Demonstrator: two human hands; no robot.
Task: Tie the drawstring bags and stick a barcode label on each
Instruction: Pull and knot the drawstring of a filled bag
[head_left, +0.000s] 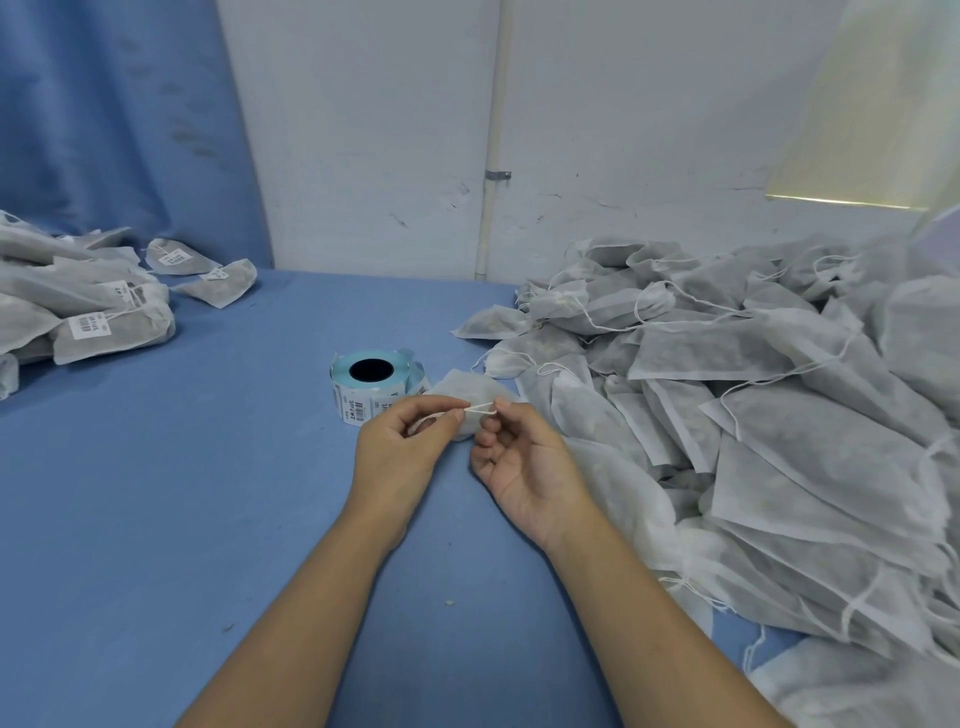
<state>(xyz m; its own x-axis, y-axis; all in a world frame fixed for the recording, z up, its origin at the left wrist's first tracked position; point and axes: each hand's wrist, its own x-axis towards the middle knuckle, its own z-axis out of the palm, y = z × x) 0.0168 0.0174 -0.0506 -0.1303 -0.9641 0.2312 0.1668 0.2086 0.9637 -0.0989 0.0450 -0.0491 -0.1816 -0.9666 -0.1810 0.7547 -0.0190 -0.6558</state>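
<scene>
Tying the drawstring on one bag, mid-table, right by the label roll.

I'm seeing the left hand (400, 444) pinching one end of the white drawstring (479, 409) between thumb and forefinger, and the right hand (522, 460) pinching the other end, palm turned up, its other fingers loosely curled. The hands are sitting close together with the string running taut between them. The small non-woven drawstring bag (460, 387) is lying on the blue table (208, 493) just behind the fingertips, beside or touching the barcode label roll (371, 389); I can't tell which. My read: I'm keeping tension even on both ends so the mouth closes fully, and seating the knot tight at the neck before going for a label. Both forearms are reaching in from the bottom edge, wrists low. The untied pile (753, 415) is sitting right, the labelled bags (93, 312) far left.
</scene>
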